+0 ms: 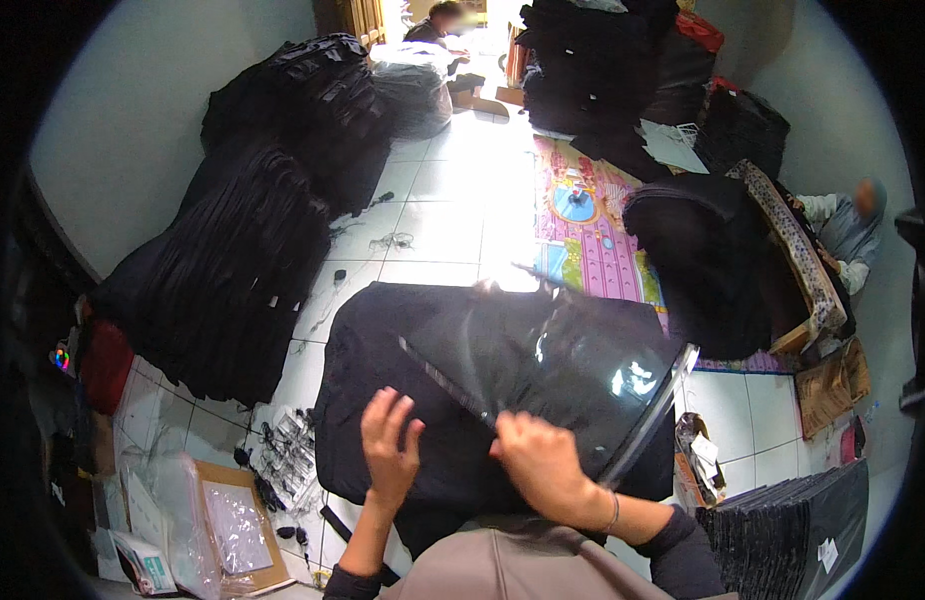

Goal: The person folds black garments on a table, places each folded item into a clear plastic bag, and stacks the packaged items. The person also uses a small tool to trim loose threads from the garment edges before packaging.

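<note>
While the right hand is clenched on the near edge of a clear bag, the left hand grasps nothing, its fingers spread and raised just left of that edge. Whether the left fingertips touch the black cloth below them, I cannot tell. A thin band circles the right wrist.

The bag lies slantwise over the middle and right of the cloth, shiny in places, its far part blurred; a pale strip runs down its right side. Directly in front of the person, the cloth is spread broad and dark.

Just left of the cloth, small black tags lie heaped on the tiles, and nearer the lower left corner a carton bears clear packets. To the right stand a small box with papers in it and, below that, a row of black packs.

Farther out on the left, black garments rise in a long pile, with a pale sack beyond. On the right, a pink mat lies partly under a dark heap; next to that, a person sits behind a wooden frame by the wall. At the far end, near the bright doorway, are another person and a tall black stack.
</note>
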Demonstrator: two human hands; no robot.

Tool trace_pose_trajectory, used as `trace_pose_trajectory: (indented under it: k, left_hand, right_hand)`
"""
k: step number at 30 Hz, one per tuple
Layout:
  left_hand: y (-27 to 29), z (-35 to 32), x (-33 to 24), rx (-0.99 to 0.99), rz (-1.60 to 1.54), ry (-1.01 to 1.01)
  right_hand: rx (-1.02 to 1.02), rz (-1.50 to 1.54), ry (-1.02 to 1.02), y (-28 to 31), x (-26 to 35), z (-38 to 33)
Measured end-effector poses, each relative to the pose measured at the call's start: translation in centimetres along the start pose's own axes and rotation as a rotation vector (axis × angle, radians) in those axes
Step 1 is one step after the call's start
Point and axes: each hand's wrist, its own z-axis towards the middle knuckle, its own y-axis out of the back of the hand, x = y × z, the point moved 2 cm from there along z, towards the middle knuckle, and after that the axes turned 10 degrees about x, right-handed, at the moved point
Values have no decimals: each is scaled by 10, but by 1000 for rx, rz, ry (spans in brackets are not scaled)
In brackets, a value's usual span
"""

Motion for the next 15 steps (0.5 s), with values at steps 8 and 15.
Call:
trace_pose_trajectory:
  k: [8, 15]
  left_hand:
    - [-57, -60, -96, 621, -33, -676]
    - [-28, -44, -60, 188, -271, -384]
  right_hand:
    - [-43, 34, -168, -96, -140, 0]
    - [198, 350, 120, -97, -143, -60]
